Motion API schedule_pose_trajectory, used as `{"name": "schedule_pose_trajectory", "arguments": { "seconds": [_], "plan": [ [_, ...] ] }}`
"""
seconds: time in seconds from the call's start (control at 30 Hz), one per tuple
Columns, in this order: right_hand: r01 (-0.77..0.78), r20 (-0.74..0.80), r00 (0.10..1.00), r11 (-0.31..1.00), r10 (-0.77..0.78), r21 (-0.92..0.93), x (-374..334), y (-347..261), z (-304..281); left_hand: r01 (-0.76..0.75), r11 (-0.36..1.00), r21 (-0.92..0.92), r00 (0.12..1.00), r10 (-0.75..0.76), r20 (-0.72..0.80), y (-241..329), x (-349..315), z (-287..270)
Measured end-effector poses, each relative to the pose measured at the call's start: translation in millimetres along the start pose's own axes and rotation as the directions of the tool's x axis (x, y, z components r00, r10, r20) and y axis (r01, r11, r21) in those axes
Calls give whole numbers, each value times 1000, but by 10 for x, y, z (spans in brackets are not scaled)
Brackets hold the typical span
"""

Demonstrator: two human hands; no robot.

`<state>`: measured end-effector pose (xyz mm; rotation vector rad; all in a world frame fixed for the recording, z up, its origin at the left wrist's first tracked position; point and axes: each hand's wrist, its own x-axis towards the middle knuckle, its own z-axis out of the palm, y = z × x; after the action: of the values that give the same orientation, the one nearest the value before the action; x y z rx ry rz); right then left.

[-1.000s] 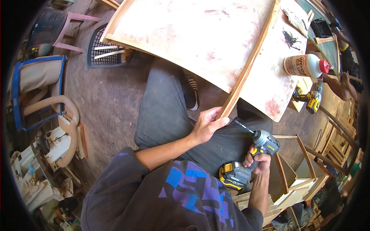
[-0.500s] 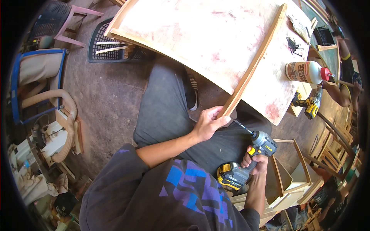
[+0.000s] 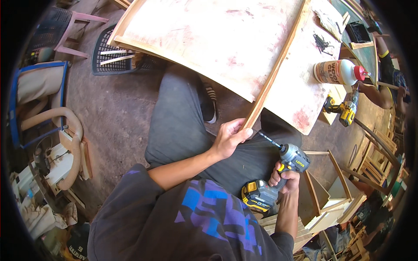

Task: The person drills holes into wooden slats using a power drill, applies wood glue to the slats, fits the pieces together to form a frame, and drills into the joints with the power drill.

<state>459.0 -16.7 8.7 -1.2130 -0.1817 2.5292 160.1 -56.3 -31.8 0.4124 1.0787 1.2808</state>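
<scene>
Wooden strip, slim, straight, in left fingers

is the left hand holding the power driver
No, the right hand holds the power driver, while the left hand holds the end of a wooden strip.

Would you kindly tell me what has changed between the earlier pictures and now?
Only the view has visibly shifted: the scene sits slightly farther left in the picture. Nothing was taken up or let go. The left hand still grips the wooden strip near its end, and the right hand still holds the power driver. The red-capped bottle stayed put.
</scene>
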Motion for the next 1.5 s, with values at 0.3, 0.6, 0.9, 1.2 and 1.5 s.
{"name": "schedule_pose_trajectory", "arguments": {
  "seconds": [0.3,0.6,0.9,1.2,1.5],
  "plan": [
    [-13,-39,999,1000,13,17,-19,-6,86,-13,1000,10,1000,13,-15,-10,-23,23],
    [-3,9,1000,1000,3,-2,-31,-12,150,-44,999,-13,998,43,-36,-75,4,59],
    [241,63,969,970,-239,-23,-376,-95,187,45,999,-6,998,-45,-52,-46,154,2],
    [701,46,120,52,-992,-712,141,-721,464,79,979,-187,979,-111,-170,-30,424,190],
    [599,39,-240,-180,-970,-780,726,-1182,921,195,977,-90,973,-205,-109,57,118,231]
  ]
}}
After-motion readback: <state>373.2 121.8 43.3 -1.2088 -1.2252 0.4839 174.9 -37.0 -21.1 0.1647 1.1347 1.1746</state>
